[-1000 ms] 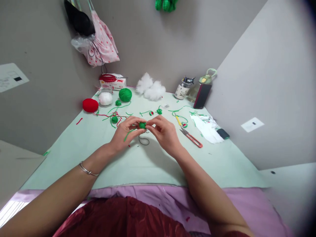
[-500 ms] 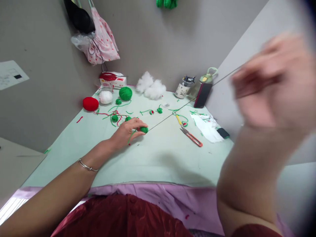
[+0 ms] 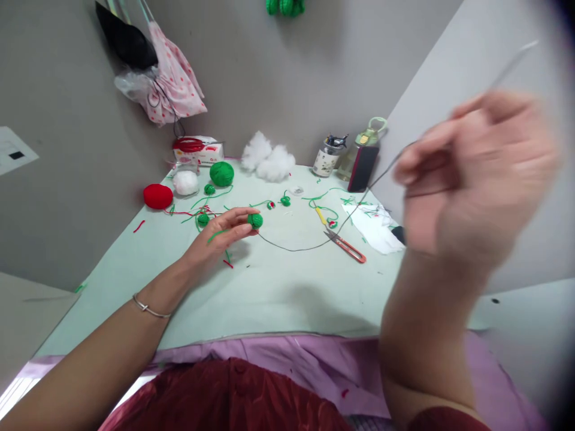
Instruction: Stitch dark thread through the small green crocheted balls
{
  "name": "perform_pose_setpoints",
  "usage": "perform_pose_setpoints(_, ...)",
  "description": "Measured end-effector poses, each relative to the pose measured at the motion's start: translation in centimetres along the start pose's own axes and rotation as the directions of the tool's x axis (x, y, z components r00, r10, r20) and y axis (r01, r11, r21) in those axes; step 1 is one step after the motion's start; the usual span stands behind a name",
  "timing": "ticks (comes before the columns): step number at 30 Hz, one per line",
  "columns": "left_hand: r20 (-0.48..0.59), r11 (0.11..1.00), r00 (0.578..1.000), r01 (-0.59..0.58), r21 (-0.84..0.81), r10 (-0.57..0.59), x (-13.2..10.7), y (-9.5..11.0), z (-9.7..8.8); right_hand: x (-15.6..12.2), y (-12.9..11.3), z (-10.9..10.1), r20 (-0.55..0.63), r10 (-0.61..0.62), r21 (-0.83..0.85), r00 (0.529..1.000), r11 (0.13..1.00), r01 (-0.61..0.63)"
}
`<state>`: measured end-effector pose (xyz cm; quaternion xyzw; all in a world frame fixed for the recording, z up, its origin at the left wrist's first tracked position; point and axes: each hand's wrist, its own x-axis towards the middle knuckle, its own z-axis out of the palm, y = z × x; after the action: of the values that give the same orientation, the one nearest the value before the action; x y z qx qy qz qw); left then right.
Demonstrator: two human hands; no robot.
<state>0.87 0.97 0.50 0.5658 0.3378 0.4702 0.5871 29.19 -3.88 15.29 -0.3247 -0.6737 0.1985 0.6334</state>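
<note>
My left hand (image 3: 227, 230) pinches a small green crocheted ball (image 3: 255, 221) between thumb and fingers, just above the table. A green yarn tail (image 3: 217, 236) hangs over the thumb. From the ball a dark thread (image 3: 294, 249) sags toward the table and rises to my right hand (image 3: 476, 173). That hand is raised at the right, slightly blurred, its fingers closed on the thread. Above it sticks out a thin pale rod (image 3: 514, 63), perhaps a needle; its lower end is hidden by the hand.
Orange thread snips (image 3: 345, 246) and a yellow-handled crochet hook (image 3: 320, 215) lie right of centre. A phone (image 3: 363, 167) leans on a bottle (image 3: 371, 134). At the back are white stuffing (image 3: 267, 158), a green yarn ball (image 3: 221, 174) and a red one (image 3: 158, 196).
The thread was taut and straight; now it hangs slack in a curve. My right hand has come lower and leftward, and my left hand has lifted the green ball slightly.
</note>
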Motion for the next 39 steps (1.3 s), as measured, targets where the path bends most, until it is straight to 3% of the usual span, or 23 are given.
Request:
perform_pose_setpoints(3, -0.014, 0.994, 0.999, 0.031, -0.104, -0.032, 0.0, 0.4, 0.0, -1.2, 2.5, 3.0, -0.126, 0.111, 0.119, 0.986, 0.988, -0.096)
perform_pose_setpoints(8, -0.065, 0.993, 0.997, 0.025, -0.113, -0.033, 0.1, 0.5, 0.1, -4.1, 6.5, 6.6, 0.044, 0.354, 0.131, 0.934, 0.925, -0.357)
perform_pose_setpoints(14, -0.139, 0.998, 0.988, -0.064, -0.008, 0.062, 0.1, 0.2, 0.4, -6.5, 6.8, 8.8, 0.256, 0.447, 0.069, 0.857, 0.876, -0.478)
perform_pose_setpoints(20, -0.143, 0.992, 0.982, -0.116, 0.044, 0.121, 0.1, 0.0, 0.0, -7.2, 6.6, 9.7, 0.257, 0.457, -0.044, 0.852, 0.886, -0.462)
perform_pose_setpoints(26, -0.159, 0.988, 0.977, -0.126, 0.087, 0.139, 0.0, 0.1, 0.1, -7.5, 6.7, 9.9, 0.293, 0.499, -0.073, 0.815, 0.862, -0.501)
perform_pose_setpoints(39, -0.142, 0.983, 0.977, -0.141, 0.114, 0.157, 0.0, 0.3, 0.2, -7.4, 6.9, 9.7, 0.288, 0.490, -0.119, 0.823, 0.871, -0.477)
